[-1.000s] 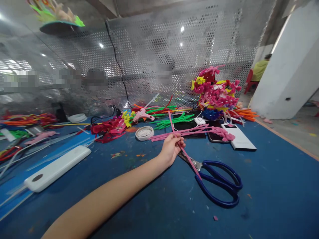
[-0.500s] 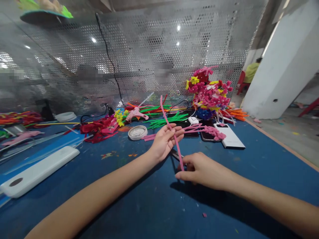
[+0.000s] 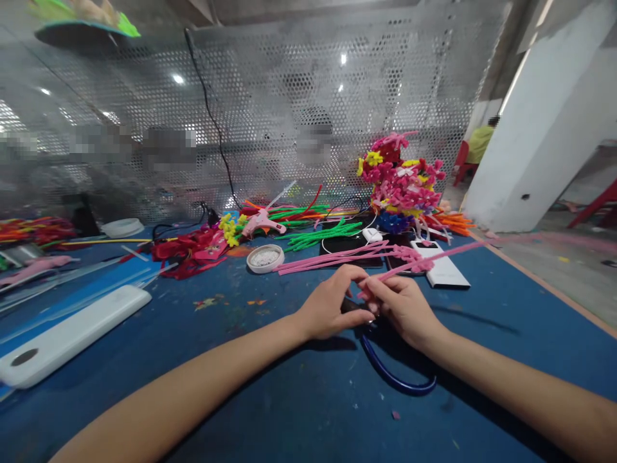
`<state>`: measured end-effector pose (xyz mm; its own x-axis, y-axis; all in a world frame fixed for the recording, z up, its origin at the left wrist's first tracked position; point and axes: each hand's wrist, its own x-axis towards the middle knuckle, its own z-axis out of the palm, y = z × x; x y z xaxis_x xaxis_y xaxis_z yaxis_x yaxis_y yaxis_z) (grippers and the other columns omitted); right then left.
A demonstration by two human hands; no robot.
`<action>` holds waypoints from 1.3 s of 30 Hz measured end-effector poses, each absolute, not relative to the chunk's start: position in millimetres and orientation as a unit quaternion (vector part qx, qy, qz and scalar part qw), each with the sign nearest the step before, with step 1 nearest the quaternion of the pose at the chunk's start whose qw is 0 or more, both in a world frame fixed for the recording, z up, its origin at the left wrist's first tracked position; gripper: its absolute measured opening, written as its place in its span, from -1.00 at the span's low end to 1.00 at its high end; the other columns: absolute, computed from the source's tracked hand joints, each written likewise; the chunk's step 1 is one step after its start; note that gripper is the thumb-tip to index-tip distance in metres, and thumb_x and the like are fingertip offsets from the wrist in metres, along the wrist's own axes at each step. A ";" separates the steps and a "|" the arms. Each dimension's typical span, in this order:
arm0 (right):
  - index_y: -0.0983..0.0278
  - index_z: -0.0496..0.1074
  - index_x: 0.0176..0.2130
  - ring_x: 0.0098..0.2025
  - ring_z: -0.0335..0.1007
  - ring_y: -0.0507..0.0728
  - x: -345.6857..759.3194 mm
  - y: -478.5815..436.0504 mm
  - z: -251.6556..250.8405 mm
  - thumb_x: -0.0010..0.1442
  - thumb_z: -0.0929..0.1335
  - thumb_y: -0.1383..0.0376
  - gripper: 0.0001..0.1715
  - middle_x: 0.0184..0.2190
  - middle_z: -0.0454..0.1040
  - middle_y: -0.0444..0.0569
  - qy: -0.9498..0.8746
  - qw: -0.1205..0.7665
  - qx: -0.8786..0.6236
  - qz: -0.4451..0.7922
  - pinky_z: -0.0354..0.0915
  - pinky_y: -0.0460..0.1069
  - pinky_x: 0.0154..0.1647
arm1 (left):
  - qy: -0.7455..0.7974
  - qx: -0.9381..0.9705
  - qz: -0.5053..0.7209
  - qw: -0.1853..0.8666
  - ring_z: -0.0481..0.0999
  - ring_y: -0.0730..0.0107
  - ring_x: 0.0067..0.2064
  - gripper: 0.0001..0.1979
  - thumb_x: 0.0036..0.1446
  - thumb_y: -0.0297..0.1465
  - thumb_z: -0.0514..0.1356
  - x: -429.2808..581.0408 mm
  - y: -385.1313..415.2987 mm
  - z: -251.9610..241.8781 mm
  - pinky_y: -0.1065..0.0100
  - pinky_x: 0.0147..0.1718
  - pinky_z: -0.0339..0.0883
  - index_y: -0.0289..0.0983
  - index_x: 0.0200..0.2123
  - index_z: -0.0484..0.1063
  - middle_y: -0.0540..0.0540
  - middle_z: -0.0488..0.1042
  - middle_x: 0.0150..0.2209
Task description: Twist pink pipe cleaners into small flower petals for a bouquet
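Observation:
My left hand (image 3: 335, 305) and my right hand (image 3: 407, 308) meet above the table. Between their fingertips is one end of a pink pipe cleaner (image 3: 457, 250), whose long free part slants up to the right. Both hands are closed on that end, and the fingers partly hide it. Beneath them lies a pair of pliers with a curved blue handle (image 3: 395, 381); its head is mostly covered by my hands. Just beyond sit more pink pipe cleaners (image 3: 332, 257), their right ends formed into a fuzzy pink cluster (image 3: 409, 256).
A round white dish (image 3: 265, 258), a pink glue gun (image 3: 263, 222) and green pipe cleaners (image 3: 325, 236) lie farther back. To the right stand a bunch of fuzzy flowers (image 3: 402, 177) and a white power bank (image 3: 448, 267). A long white case (image 3: 77, 334) lies left.
The pink pipe cleaner has swung from upright to pointing right. My left hand has come down to its near end beside my right hand. The pliers' blue handle now shows.

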<state>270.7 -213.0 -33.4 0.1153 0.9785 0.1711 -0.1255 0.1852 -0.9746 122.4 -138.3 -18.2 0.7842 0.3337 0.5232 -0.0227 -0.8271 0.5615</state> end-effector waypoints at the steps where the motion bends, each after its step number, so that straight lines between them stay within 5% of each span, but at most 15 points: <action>1: 0.31 0.52 -0.45 -0.59 0.27 -0.02 272.8 -211.6 -34.1 0.07 0.36 0.05 -0.63 -0.63 0.42 -0.10 -0.483 0.599 -0.448 0.454 0.20 -0.12 -0.57 | 0.104 0.912 0.315 0.242 0.37 0.21 -0.08 -0.52 0.07 -0.09 0.14 121.9 -140.7 -18.2 0.22 -0.14 0.30 -0.27 -0.05 0.24 -0.20 0.35 -0.10; 7: 0.30 0.53 -0.45 -0.49 0.37 0.02 289.3 -203.4 -29.7 0.01 0.41 0.11 -0.72 -0.55 0.50 -0.08 -0.548 0.571 -0.466 0.396 0.31 -0.07 -0.41 | 0.204 0.897 0.332 0.210 0.47 0.39 -0.27 -0.76 0.19 -0.24 0.07 118.8 -146.0 -15.9 0.39 -0.25 0.30 -0.21 -0.18 0.42 -0.05 0.51 -0.26; 16: 0.32 0.51 -0.30 -0.51 0.47 0.08 291.8 -199.5 -32.0 0.10 0.31 0.25 -0.77 -0.47 0.56 -0.01 -0.649 0.484 -0.531 0.249 0.37 -0.06 -0.52 | 0.313 0.873 0.296 0.230 0.46 0.38 -0.40 -0.80 0.17 -0.30 0.06 123.0 -137.5 -22.7 0.46 -0.46 0.22 -0.22 -0.31 0.46 -0.01 0.52 -0.41; 21: 0.29 0.51 -0.35 -0.37 0.49 0.12 295.2 -203.3 -30.4 0.06 0.31 0.34 -0.82 -0.41 0.57 0.00 -0.721 0.446 -0.523 0.091 0.36 0.00 -0.27 | 0.316 0.878 0.286 0.218 0.45 0.37 -0.36 -0.79 0.19 -0.28 0.04 123.4 -141.7 -21.3 0.44 -0.42 0.20 -0.21 -0.29 0.43 -0.01 0.51 -0.38; 30: 0.25 0.47 -0.35 -0.41 0.49 0.07 298.2 -199.9 -41.1 0.13 0.26 0.36 -0.81 -0.43 0.56 -0.04 -0.778 0.406 -0.474 -0.073 0.36 -0.06 -0.33 | 0.257 0.906 0.265 0.209 0.44 0.28 -0.16 -0.77 0.20 -0.36 0.03 122.2 -146.0 -24.5 0.37 -0.19 0.23 -0.19 -0.18 0.45 -0.06 0.50 -0.21; 39: 0.27 0.44 -0.28 -0.40 0.46 0.06 301.4 -202.3 -41.0 0.21 0.22 0.35 -0.78 -0.41 0.54 -0.01 -0.806 0.370 -0.448 -0.114 0.35 -0.06 -0.35 | 0.206 0.915 0.257 0.232 0.45 0.28 -0.22 -0.73 0.13 -0.44 0.06 121.2 -145.0 -26.3 0.37 -0.21 0.24 -0.20 -0.13 0.45 -0.09 0.49 -0.26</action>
